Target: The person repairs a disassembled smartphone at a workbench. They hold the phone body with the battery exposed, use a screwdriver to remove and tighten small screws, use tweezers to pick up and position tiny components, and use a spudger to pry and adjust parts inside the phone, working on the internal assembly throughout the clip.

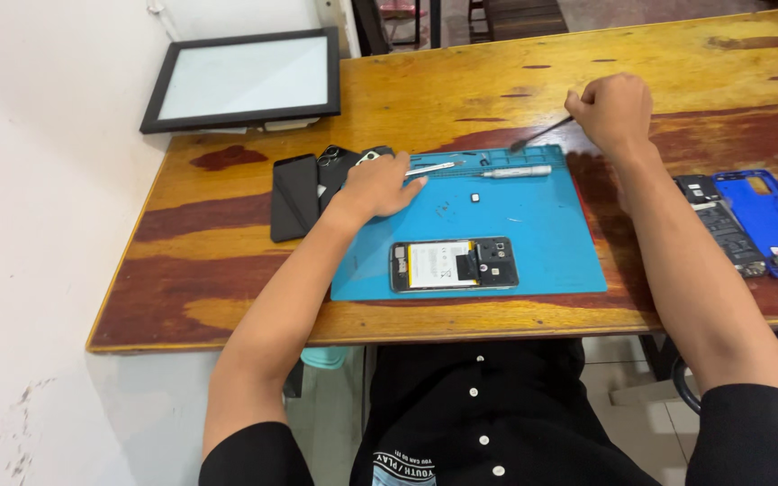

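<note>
Two bare hands are working over a wooden table (227, 297), each at its own edge of a blue mat (533, 234). One, the left hand (380, 184), is lying palm down at the mat's far left corner, fingers loosely spread and flat, gripping nothing that shows; its fingertips are reaching just beside white tweezers (431, 167) lying along the mat's far edge. Under and behind that hand, several dark phones (295, 193) are lying in a loose pile on the bare wood, partly overlapping. Over at the mat's far right corner, the right hand (614, 110) is curling into a tight fist around a thin dark tool (540, 135), whose tip is slanting down to the left and is touching or nearly touching the mat's far edge. Near that tip, a silver screwdriver (517, 172) is lying flat on the mat. Near the mat's middle, a small white part (475, 197) is sitting alone. Closer to the person, an opened phone (454, 265) is lying flat on the mat, its innards facing up, well apart from both hands. Right of the mat, a blue phone frame (772, 220) is lying beside a dark stripped phone (722, 225). At the table's far left, a black-framed screen (243, 78) is resting
</note>
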The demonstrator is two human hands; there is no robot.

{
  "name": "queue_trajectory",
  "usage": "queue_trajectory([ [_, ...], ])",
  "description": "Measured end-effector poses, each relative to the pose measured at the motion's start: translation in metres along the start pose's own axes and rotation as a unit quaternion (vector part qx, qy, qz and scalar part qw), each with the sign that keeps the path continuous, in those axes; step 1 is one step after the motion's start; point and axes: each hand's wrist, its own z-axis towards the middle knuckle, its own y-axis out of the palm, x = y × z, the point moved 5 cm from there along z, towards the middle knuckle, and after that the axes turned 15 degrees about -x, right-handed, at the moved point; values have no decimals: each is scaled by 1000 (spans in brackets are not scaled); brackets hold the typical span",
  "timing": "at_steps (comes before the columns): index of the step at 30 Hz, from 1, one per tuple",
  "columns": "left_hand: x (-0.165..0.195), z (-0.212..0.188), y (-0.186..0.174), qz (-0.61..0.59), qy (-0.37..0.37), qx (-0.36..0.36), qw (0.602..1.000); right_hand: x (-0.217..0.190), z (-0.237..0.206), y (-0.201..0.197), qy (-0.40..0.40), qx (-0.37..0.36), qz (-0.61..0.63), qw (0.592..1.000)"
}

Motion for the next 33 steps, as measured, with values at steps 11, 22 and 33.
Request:
queue_trajectory([
  [11, 4, -6, -5, 18, 29, 54, 998, -73, -13, 18, -50, -64, 157, 984],
  [22, 10, -13, -15, 6, 1, 15, 1000, -96, -21, 4, -197, -131, 91, 967],
  [33, 15, -13, -17, 0, 19, 37, 999, -96, -25, 23, -198, -133, 64, 969],
])
